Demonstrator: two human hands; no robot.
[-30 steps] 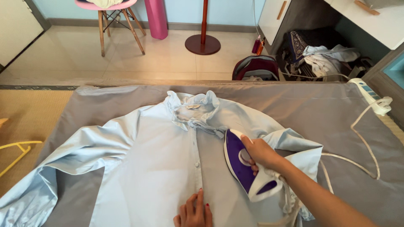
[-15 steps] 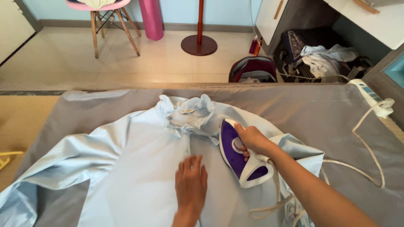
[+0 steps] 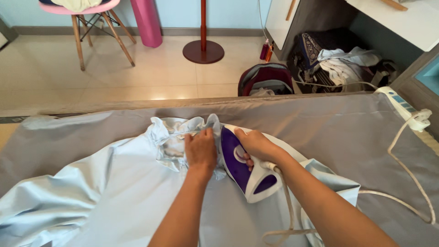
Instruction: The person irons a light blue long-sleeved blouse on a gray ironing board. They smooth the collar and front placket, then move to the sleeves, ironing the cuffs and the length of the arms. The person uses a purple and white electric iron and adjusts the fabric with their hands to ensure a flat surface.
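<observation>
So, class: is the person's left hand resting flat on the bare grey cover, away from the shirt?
No, the left hand presses on the crumpled collar of the light blue shirt, right beside the purple iron.

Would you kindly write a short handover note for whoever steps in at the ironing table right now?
Left hand: flat on the light blue shirt, pressing down the bunched collar.
Right hand: gripping the handle of the purple and white iron, which sits on the shirt just beside the collar.
The shirt is spread over the grey cloth; the white cord trails right to the power strip.
Done: the front panel looks fairly smooth.
Left: the collar and left sleeve are creased.
</observation>
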